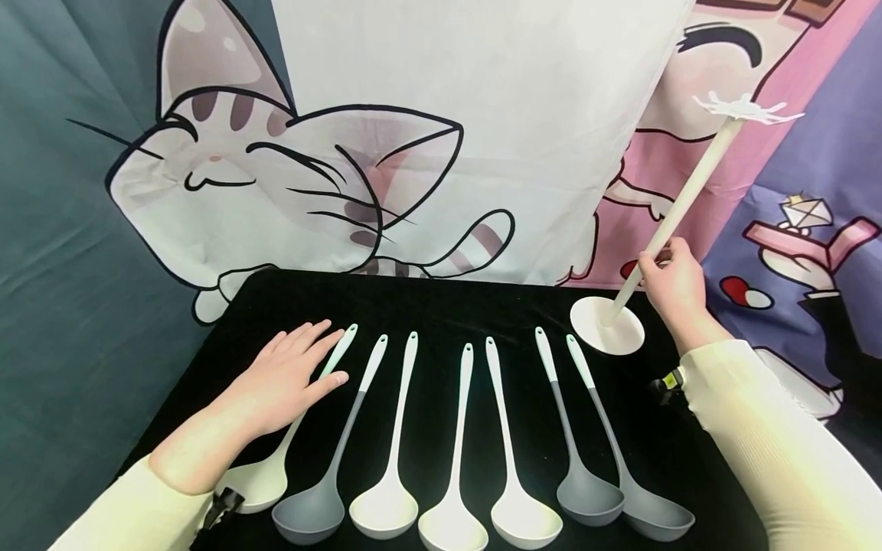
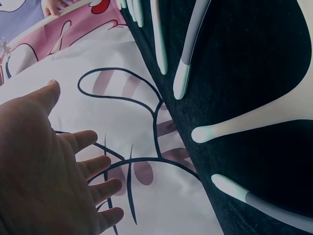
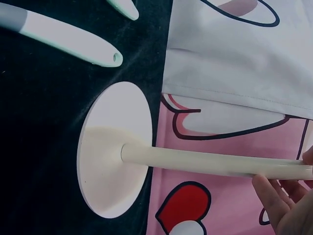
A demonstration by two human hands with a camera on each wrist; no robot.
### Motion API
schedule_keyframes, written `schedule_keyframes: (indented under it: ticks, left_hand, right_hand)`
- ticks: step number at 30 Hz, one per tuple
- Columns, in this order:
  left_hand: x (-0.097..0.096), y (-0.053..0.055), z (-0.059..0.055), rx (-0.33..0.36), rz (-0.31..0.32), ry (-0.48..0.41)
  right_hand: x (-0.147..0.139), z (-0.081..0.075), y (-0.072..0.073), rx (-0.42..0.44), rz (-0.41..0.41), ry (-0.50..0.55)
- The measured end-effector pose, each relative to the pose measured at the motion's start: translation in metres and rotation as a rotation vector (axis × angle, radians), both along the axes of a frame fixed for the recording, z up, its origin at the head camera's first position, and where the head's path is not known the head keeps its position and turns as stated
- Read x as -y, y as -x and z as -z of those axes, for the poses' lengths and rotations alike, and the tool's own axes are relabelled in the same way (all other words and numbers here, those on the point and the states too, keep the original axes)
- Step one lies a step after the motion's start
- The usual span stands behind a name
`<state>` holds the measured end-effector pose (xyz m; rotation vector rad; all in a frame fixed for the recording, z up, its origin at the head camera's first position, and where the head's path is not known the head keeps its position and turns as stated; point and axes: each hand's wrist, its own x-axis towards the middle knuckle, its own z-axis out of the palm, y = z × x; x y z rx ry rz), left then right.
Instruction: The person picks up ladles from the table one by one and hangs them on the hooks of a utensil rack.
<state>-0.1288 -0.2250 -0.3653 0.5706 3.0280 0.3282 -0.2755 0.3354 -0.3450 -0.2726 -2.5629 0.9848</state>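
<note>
My right hand (image 1: 677, 287) grips the pole of a white utensil stand (image 1: 678, 210) at the table's back right. The stand has a round base (image 3: 115, 152) and a ring of hooks (image 1: 747, 109) on top, with nothing hanging from them. My left hand (image 1: 289, 375) is spread out over the leftmost white ladle (image 1: 258, 482), hiding part of its handle; the left wrist view shows its fingers (image 2: 105, 188) holding nothing. Several ladles lie in a fanned row, handles pointing away, among them a grey ladle (image 1: 310, 511), a white ladle (image 1: 384, 505) and the rightmost grey ladle (image 1: 654, 513).
A black cloth (image 1: 441, 306) covers the table. Behind it hangs a curtain (image 1: 551, 115) printed with cartoon cats. Dark straps with small devices sit at both wrists, one by the right sleeve (image 1: 744, 413).
</note>
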Motion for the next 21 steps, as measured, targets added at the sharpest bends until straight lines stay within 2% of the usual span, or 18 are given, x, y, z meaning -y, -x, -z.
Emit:
schedule_keyframes:
  ticks: [7, 14, 21]
  left_hand:
    - [0.0012, 0.0006, 0.0011, 0.001, 0.000, 0.004]
    - [0.0026, 0.0008, 0.0011, -0.002, 0.002, 0.008]
    - [0.0027, -0.0005, 0.0012, -0.002, 0.002, 0.004]
  right_hand:
    - [0.0003, 0.0025, 0.0023, -0.023, 0.002, 0.040]
    - [-0.0005, 0.0030, 0.0022, -0.050, -0.028, 0.150]
    - [-0.0033, 0.0023, -0.0029, -0.042, -0.014, 0.175]
